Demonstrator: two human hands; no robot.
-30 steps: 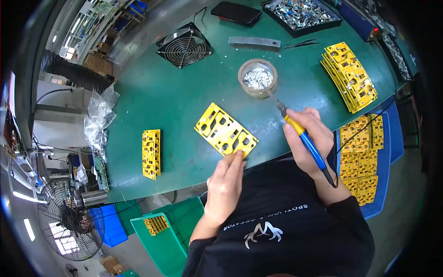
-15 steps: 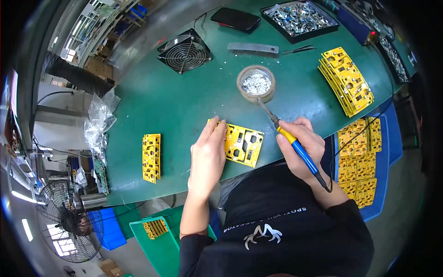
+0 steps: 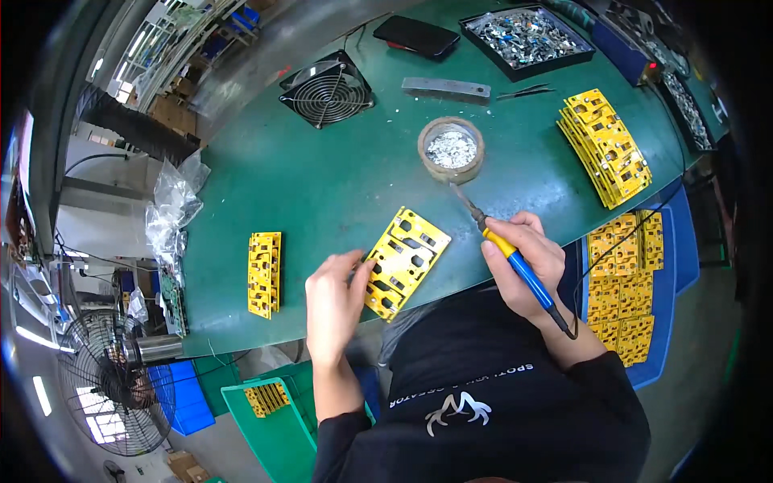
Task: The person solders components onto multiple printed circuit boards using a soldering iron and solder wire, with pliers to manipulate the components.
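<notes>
One yellow board [image 3: 403, 264] at near edge of counter [image 3: 306, 201]; left hand [image 3: 330, 299] has fingers touching its left side, pinch unclear. Right hand [image 3: 527, 262], fingers closed round soldering iron [image 3: 529, 279], tip by round pot's [image 3: 437, 171] near side. Best: steady board by edge, fingers clear of tip.

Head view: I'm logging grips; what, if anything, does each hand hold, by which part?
The right hand holds the iron by its handle. The left hand touches the board at its left edge; whether it grips, I can't tell.
</notes>
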